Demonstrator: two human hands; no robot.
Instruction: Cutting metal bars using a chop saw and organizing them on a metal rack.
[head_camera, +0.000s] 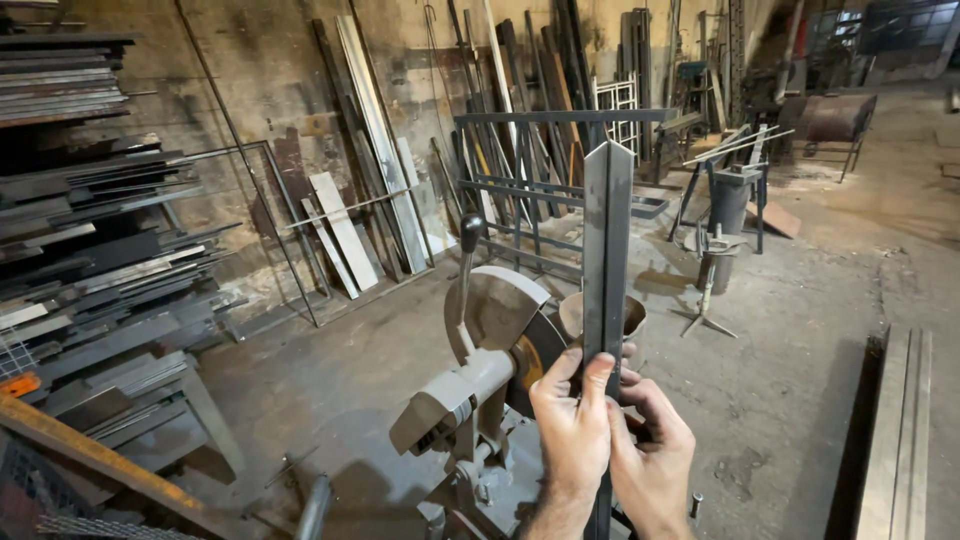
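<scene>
Between both hands stands the upright steel angle bar.

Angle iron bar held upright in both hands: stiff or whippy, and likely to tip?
Probably stiff: the angle iron bar stands straight, with no visible bend. Likely top-heavy, since the left hand and right hand grip it low with much length above. Its bare dark metal may slide in the grip.

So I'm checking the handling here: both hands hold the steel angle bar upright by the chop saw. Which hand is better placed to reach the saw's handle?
Probably the left hand: the chop saw handle stands to its left, while the right hand grips the angle bar on the far side.
</scene>
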